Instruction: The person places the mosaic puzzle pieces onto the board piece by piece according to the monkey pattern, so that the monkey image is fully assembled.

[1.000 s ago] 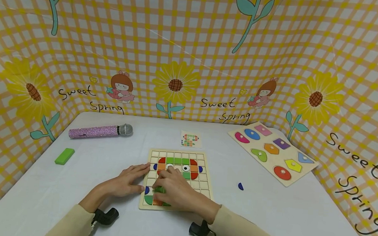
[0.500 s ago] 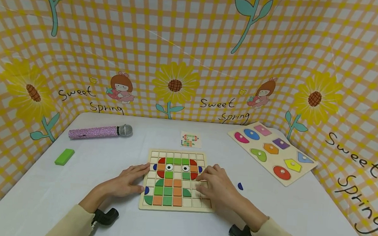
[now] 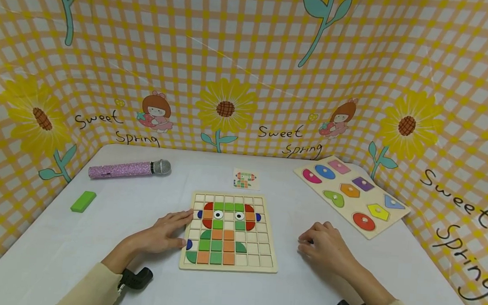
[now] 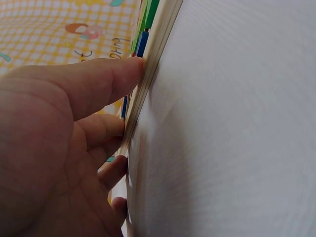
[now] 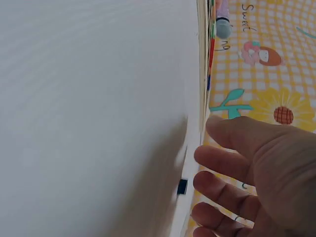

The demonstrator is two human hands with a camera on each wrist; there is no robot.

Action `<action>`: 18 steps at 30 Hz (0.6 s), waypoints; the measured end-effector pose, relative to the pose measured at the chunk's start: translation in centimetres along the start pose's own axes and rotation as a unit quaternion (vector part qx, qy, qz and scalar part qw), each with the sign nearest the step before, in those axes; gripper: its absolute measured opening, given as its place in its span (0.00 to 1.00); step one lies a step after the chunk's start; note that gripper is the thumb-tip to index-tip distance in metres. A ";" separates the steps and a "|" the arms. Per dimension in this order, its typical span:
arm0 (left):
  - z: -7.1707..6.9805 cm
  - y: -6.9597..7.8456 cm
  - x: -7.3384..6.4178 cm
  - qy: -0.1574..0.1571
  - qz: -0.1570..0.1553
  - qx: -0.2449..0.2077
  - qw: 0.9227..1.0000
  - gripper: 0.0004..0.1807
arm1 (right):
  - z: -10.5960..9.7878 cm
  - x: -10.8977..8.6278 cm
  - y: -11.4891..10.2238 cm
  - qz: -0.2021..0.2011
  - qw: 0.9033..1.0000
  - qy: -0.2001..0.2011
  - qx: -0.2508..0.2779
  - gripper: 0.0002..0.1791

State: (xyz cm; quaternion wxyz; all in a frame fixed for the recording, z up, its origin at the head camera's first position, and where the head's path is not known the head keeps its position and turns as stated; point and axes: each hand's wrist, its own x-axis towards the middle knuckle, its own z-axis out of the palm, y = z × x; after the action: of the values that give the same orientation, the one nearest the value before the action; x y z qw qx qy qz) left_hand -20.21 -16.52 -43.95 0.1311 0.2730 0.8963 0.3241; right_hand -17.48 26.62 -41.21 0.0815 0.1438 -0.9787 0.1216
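A wooden grid board lies mid-table with red, green, orange and blue tiles and two eye tiles making a figure. My left hand rests at its left edge, thumb and fingertips touching the side, as the left wrist view also shows. To the right of the board, my right hand hovers low over the table with relaxed, slightly bent fingers and nothing between them. A small dark blue half-round piece lies on the table just beyond its fingertips in the right wrist view; in the head view the hand hides it.
Behind the board lies a picture card with a similar figure. A knobbed shape puzzle is at the back right. A glittery microphone and a green block lie on the left. Checked cloth surrounds the table.
My right hand has left the board, uncovering its tiles, and moved right to over the loose blue piece. My left hand stays at the board's edge.
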 end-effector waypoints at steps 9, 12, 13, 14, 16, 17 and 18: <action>-0.1 0.0 0.0 0.001 -0.003 0.001 1.000 0.39 | -0.5 -0.9 2.3 0.028 0.999 -0.018 -0.010 0.07; -0.1 0.0 0.0 0.001 0.000 0.002 1.000 0.39 | -0.5 -0.9 3.0 0.030 0.999 -0.013 -0.011 0.08; -0.1 0.0 -0.1 0.000 0.001 0.003 1.000 0.39 | -0.5 -0.8 3.2 0.031 0.999 -0.011 -0.010 0.08; -0.1 0.1 -0.1 0.000 0.000 0.003 1.000 0.39 | -0.4 -0.6 3.4 0.031 0.999 -0.009 -0.010 0.09; -0.1 0.1 -0.1 0.000 -0.004 0.001 1.000 0.39 | -0.3 -0.3 3.9 0.032 0.999 -0.003 -0.009 0.09; -0.1 0.1 -0.1 0.000 -0.003 0.000 1.000 0.39 | -0.3 -0.1 4.0 0.032 0.999 0.000 -0.007 0.09; -0.1 0.1 -0.1 0.000 -0.003 -0.001 1.000 0.39 | -0.2 0.1 4.2 0.033 0.999 0.002 -0.004 0.10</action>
State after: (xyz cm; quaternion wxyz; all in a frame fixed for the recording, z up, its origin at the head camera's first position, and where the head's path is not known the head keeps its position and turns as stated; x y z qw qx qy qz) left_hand -20.09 -16.54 -43.80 0.1323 0.2703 0.8968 0.3242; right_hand -18.79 30.55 -41.86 0.0801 0.1111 -0.9833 0.1201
